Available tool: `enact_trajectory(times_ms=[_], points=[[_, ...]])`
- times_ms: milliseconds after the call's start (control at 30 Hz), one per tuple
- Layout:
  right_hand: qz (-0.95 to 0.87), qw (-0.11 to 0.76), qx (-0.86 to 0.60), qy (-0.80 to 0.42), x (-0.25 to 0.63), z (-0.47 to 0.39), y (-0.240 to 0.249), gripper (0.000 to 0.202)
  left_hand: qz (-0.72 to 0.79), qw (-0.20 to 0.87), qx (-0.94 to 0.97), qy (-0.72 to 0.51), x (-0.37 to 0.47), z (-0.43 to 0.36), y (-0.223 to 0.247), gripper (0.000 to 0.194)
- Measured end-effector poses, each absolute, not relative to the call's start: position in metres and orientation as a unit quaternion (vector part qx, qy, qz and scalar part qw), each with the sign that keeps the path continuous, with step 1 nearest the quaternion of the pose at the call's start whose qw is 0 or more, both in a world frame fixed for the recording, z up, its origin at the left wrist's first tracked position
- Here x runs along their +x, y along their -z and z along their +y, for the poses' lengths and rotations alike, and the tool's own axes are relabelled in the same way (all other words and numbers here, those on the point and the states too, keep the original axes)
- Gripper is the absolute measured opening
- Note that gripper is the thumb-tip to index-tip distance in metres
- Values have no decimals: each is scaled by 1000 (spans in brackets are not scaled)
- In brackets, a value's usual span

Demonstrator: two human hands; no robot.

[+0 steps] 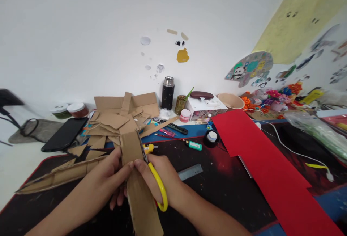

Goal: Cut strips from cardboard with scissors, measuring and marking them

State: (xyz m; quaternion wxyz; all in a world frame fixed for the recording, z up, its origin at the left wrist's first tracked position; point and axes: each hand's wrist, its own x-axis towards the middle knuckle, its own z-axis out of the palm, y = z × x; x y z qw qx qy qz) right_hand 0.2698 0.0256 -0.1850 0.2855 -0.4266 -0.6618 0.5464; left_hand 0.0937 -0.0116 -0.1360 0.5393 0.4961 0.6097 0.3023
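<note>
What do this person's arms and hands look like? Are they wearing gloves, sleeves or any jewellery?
Both are bare. The left hand and right hand have no gloves, and no rings or watch show. Both forearms are uncovered up to the picture's lower edge, so no sleeve is in view. Fingernails are short and unpainted.

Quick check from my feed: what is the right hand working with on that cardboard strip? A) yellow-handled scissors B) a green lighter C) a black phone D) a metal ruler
A: the right hand grips the yellow-handled scissors, blades along the edge of the cardboard strip that the left hand steadies.
</note>
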Motion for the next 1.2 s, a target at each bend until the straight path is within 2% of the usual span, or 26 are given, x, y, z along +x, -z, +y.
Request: enact_trajectory(times_ms=[300, 533, 933, 1200], points=[[-612, 298, -420, -600, 265, 26, 199, 55, 610, 534, 494, -313, 93, -8, 146, 64], [-587, 312, -404, -629, 260, 27, 207, 64, 613, 537, 496, -300, 94, -5, 144, 70], [-560, 336, -390, -649, 254, 27, 209, 76, 612, 523, 499, -319, 95, -2, 145, 57], [-509, 350, -399, -678, 264, 47, 205, 79, 614, 525, 488, -330, 77, 10, 142, 66]])
